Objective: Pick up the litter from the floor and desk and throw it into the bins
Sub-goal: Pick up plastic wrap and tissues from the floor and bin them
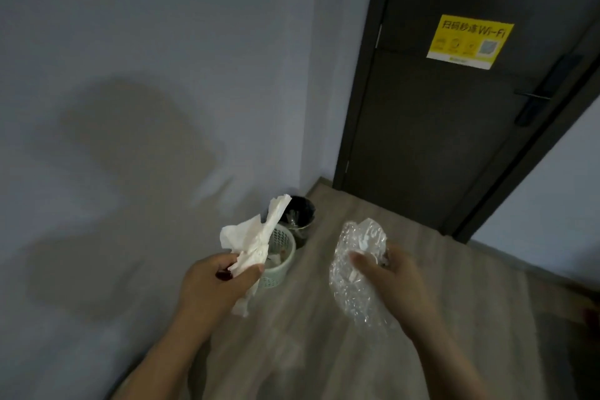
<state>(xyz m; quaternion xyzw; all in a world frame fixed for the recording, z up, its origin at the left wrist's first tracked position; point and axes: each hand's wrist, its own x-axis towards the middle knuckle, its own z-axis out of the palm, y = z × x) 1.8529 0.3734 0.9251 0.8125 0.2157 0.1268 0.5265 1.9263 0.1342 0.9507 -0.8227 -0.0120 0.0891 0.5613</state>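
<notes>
Head view: we see the left hand [224, 279] clenched around a crumpled white paper tissue [256, 237], which sticks up above the fist and hangs out below it. The right hand [394, 273] grasps a crinkled clear plastic wrapper [352, 286], with the thumb across its front. Both items are held in the air above the grey wood-pattern floor [454, 269]. Two bins stand on the floor beside the pale grey wall [130, 75]: a pale green perforated plastic bin [285, 265] with white scraps inside, partly hidden by the tissue, and just behind it a round bin with a black liner [308, 208]. Beyond them we note a dark door [422, 140] bearing a yellow rectangular Wi-Fi sticker [470, 42].
</notes>
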